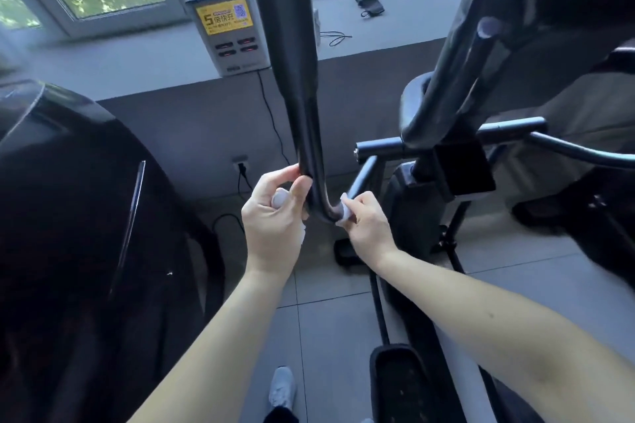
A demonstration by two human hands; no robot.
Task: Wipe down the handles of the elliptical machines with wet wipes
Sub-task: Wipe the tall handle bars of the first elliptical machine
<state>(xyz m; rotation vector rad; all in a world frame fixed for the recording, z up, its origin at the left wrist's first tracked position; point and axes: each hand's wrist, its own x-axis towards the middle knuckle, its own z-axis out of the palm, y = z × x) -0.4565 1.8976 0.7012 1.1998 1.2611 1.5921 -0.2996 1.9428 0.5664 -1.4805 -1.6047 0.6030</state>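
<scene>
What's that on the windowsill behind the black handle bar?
A grey charging box with a yellow sticker and four slots stands on the windowsill. The handle covers its right edge, so that side cannot be seen. Further right lie a loose cable and a dark strap.

The handle (302, 134) was glossy black, and the wipe (345, 209) against it was white. A grey box (228, 24) on the sill carried a yellow label with dark lettering, the floor tiles (326, 319) were pale grey, and the shoe (282, 386) was light grey.
</scene>
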